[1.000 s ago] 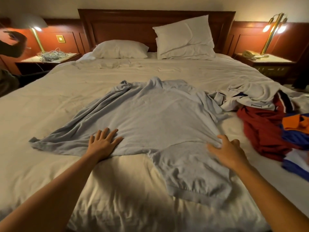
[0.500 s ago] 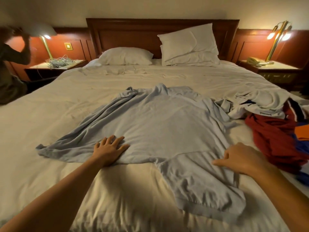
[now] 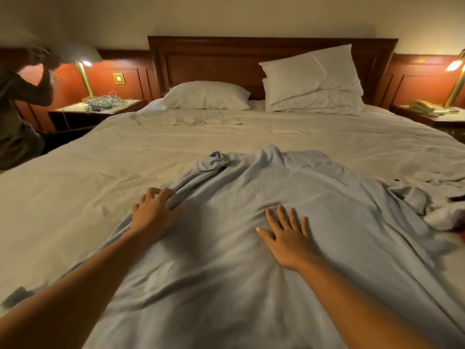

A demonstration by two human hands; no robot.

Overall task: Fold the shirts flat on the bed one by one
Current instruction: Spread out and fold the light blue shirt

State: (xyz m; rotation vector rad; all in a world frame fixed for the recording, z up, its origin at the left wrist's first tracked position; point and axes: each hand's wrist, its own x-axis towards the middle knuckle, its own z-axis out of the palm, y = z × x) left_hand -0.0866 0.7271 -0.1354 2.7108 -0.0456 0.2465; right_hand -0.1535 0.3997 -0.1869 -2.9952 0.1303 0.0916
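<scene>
A person leans over a wide white-sheeted bed [image 3: 75, 197] where a large pale blue-grey soft knit shirt [image 3: 234, 293] lies spread across the near half of the mattress, its body rumpled and its far end twisted into a small knot of cloth [image 3: 212, 161]. The left hand [image 3: 153, 212] curls its fingers round a ridge of bunched fabric [image 3: 186, 187] along the shirt's left side. The right hand [image 3: 286, 235] lies flat on the middle of the cloth, fingers straight and spread, holding nothing. The shirt looks light, limp and quick to crease, likely to slide on the sheet and drag wrinkles along when pulled. It is probably best taken at a hem, seam or shoulder edge and drawn taut against a flat palm, not lifted by loose cloth. Crumpled white garments [image 3: 442, 197] lie just beside it at the bed's right edge.
</scene>
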